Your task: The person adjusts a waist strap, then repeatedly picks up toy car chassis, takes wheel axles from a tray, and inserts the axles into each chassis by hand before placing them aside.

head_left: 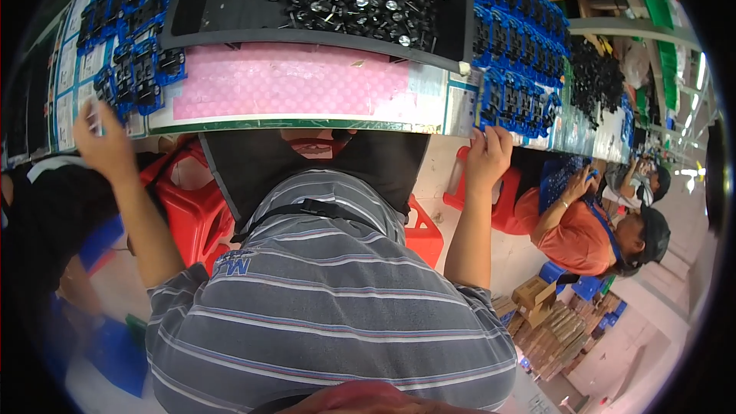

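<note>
At the left of the frame, my left hand (107, 146) is blurred, loosely curled just below a cluster of blue-and-black plastic assemblies (138, 77), and I can't tell whether its fingers hold anything. Right of centre, my right hand (491, 155) has its fingers bunched narrow just below more such assemblies (515, 101), their grip unclear. Between them lies pink bubble wrap (291, 84), below a black tray (230, 8) of silver-headed pieces (360, 1) at top centre.

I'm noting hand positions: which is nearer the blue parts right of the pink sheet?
Right. The right hand is close by those blue parts; the left hand is beyond the left end of the pink sheet.
</note>
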Demonstrator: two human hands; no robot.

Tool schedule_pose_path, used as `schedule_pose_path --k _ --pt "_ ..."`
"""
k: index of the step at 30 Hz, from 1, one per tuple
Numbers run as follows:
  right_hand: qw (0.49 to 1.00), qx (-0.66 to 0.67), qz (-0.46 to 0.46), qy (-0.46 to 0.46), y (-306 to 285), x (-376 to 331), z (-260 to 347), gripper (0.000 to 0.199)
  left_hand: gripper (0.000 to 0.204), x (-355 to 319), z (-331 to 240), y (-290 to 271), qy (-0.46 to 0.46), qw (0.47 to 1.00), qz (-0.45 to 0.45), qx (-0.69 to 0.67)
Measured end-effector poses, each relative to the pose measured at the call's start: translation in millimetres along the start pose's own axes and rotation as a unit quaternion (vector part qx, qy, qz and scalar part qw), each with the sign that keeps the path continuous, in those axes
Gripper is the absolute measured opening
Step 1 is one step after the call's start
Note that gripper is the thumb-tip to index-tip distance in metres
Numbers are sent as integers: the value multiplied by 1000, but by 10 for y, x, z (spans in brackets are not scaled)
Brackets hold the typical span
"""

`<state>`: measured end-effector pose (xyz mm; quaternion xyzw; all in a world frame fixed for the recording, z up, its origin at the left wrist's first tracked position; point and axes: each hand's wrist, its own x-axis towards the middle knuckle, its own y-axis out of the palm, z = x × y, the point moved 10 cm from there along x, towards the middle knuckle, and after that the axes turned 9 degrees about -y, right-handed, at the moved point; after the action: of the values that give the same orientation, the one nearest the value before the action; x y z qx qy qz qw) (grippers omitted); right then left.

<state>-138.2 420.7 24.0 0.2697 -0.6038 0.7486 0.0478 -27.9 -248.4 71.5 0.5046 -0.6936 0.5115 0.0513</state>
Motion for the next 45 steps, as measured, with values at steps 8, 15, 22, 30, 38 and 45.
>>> schedule_pose_path --k 8,15,22,30,38,45 --pt "952 241 -107 -153 -528 370 1366 26 62 -2221 -2257 883 -170 507 614 -581" --pt "871 421 28 -250 -361 1052 1967 13 62 -2224 -2502 974 -311 370 594 -643" --pt "948 130 192 -219 785 2090 1249 31 59 -2179 -2201 931 -349 434 568 -606" --pt "942 92 209 -247 910 2160 1321 17 57 -2083 -2081 879 -289 418 563 -652" --pt "944 319 -17 -85 -8 1700 1483 9 61 -2026 -2070 960 -274 451 548 -649" --pt "887 431 97 -135 172 1028 2206 19 61 -2144 -2132 1180 -280 450 574 -624"
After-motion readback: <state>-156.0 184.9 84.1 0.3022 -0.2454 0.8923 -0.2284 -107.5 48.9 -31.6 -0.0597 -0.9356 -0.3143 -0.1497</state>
